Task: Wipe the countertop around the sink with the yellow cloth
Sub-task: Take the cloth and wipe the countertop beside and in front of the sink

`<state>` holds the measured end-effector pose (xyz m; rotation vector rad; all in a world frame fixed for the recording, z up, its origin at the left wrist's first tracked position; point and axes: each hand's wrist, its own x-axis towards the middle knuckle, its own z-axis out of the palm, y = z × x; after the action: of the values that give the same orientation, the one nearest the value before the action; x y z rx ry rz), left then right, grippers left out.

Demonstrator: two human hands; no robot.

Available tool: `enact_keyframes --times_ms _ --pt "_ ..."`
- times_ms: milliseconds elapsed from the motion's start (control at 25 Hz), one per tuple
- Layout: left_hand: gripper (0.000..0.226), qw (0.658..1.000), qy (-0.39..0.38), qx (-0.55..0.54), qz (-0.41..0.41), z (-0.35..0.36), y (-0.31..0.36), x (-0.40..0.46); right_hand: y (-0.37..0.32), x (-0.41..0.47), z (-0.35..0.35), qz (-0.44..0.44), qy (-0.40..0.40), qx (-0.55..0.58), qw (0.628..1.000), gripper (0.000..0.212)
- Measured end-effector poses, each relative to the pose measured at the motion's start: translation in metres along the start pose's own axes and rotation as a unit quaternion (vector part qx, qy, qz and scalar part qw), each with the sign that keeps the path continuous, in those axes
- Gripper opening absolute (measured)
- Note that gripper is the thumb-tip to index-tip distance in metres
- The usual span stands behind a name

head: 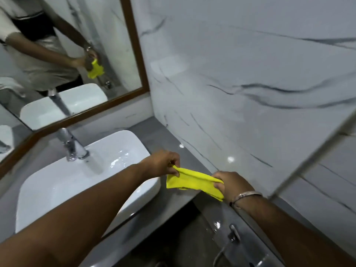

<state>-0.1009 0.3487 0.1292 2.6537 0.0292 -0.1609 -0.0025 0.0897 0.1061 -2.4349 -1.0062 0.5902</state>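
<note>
A bathroom: white basin (57,189), tap (77,149), framed mirror (77,54).
</note>
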Motion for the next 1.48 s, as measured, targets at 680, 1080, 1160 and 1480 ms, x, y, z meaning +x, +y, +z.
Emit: enact_keyframes --times_ms 680,1080,1160,1480 --pt "0.021 0.978 -0.149 -0.104 -0.104 -0.011 -0.22 0.157 -0.012 0.224 0.097 0.102 -0.026 0.009 0.994 0.042" --pt "0.081 0.988 0.071 0.098 -0.093 -0.004 -0.246 0.041 0.012 0.25 0.134 -0.107 -0.022 -0.351 0.93 0.073" --pt "0.094 0.989 0.061 0.092 -0.1 0.009 -0.246 0.036 0.009 0.268 0.15 -0.16 -0.011 -0.321 0.933 0.08" --pt "0.131 0.987 0.086 0.05 -0.13 0.025 -0.24 0.042 -0.014 0.38 0.19 -0.087 0.034 -0.237 0.967 0.058"
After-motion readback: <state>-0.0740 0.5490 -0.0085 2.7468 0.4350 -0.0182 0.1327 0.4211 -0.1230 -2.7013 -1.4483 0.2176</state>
